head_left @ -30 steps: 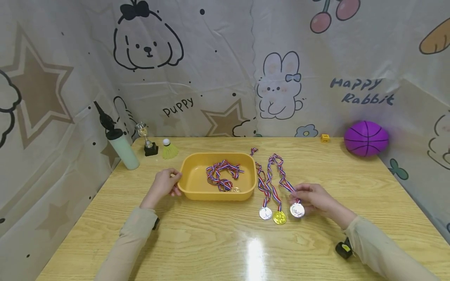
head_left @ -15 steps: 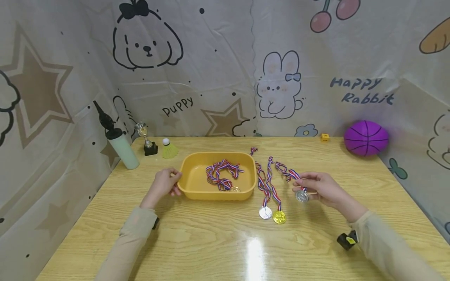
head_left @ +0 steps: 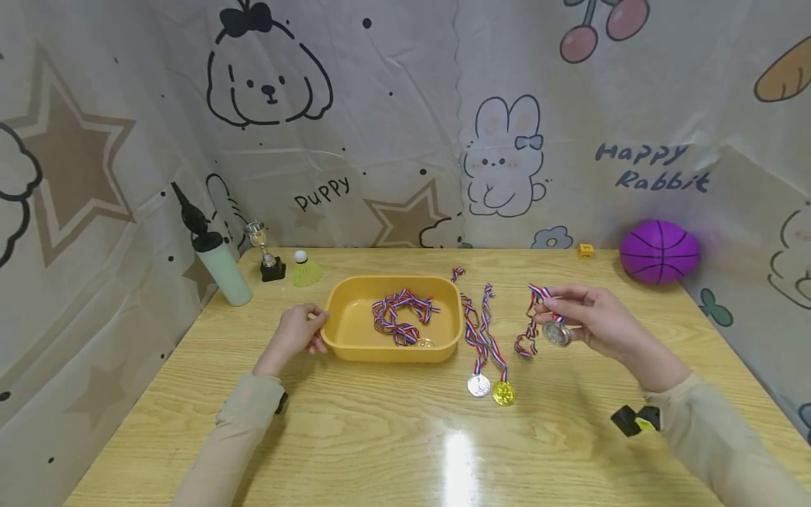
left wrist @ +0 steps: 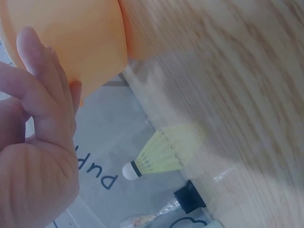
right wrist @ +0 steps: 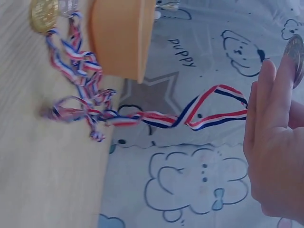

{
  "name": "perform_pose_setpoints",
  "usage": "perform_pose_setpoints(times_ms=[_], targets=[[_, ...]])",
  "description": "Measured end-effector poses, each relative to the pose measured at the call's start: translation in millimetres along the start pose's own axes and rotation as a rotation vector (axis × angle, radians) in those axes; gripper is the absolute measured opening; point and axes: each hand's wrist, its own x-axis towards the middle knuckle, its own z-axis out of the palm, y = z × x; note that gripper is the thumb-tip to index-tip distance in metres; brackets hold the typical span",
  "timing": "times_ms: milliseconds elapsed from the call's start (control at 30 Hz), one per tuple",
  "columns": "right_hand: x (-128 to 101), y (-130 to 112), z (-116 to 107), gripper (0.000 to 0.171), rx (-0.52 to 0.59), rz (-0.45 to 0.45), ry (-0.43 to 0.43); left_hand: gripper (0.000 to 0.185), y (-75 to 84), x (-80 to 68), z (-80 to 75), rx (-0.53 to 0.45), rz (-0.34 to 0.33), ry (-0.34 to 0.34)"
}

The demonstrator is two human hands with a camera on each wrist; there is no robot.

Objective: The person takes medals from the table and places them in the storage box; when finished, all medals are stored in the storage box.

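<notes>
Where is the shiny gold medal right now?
In the head view, the round gold medal lies flat on the wooden table, right of the yellow plastic tub, beside a round silver medal.

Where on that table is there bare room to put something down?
The near edge of the table between the two sleeves lies bare, as does the stretch between the right hand and the purple ball. It is crowded between the yellow tray and that hand, where two medals lie, and at the far left by the bottle, trophy and shuttlecock.
</notes>
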Motion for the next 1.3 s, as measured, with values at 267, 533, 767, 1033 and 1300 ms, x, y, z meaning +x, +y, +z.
perform_pose_setpoints(times_ms=[267, 533, 767, 1033, 1300], targets=[[3, -28, 29, 0.018, -0.044, -0.045, -0.062, 0.03, -0.7, 0.6, -1.1, 0.001, -0.003, -0.007], [34, -47, 71, 0.011, -0.068, -0.02, -0.086, 0.029, -2.4, 1.5, -2.2, -0.005, -0.008, 0.004], [70, -50, 100, 0.014, -0.09, -0.032, -0.032, 0.03, -0.7, -0.7, -0.5, -0.012, -0.007, 0.002], [103, -28, 121, 0.028, -0.127, -0.035, -0.009, 0.03, -0.7, 0.0, 0.7, -0.017, -0.017, 0.004], [132, 15, 126, 0.036, -0.14, 0.064, 0.078, 0.028, -2.0, -1.3, 0.3, -0.021, -0.02, 0.017]])
